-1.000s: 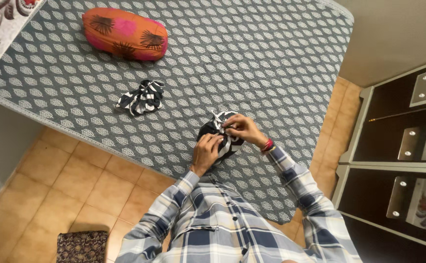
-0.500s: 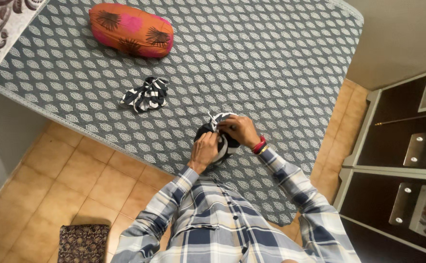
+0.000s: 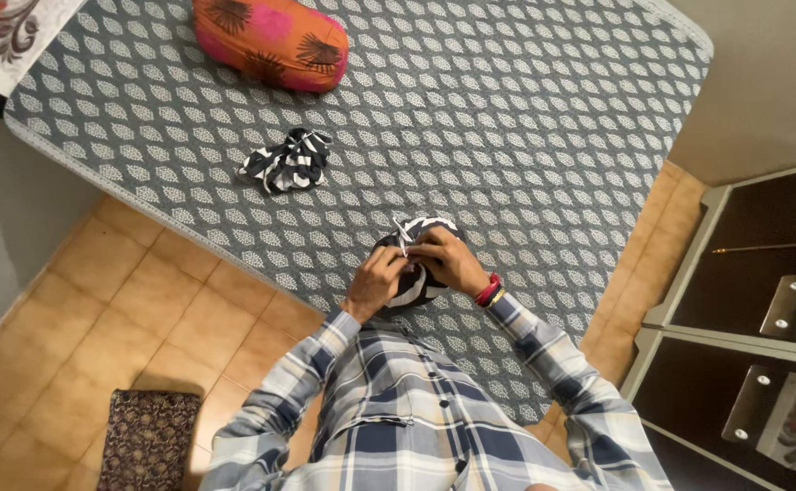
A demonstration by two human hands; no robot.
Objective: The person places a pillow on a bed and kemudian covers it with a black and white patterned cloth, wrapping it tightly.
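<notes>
Grey patterned sheeting covered the bed (image 3: 525, 118), with an orange-pink bolster (image 3: 269, 42) near its far edge. One black-and-white bundle (image 3: 286, 161) lay finished-looking and untouched toward the left edge, well apart from the hands. A second bundle (image 3: 416, 259) sat by the near edge, seemingly mid-tying: the left hand (image 3: 376, 280) pinched its cloth, and the right hand (image 3: 450, 261) gripped the knot end beside it.
</notes>
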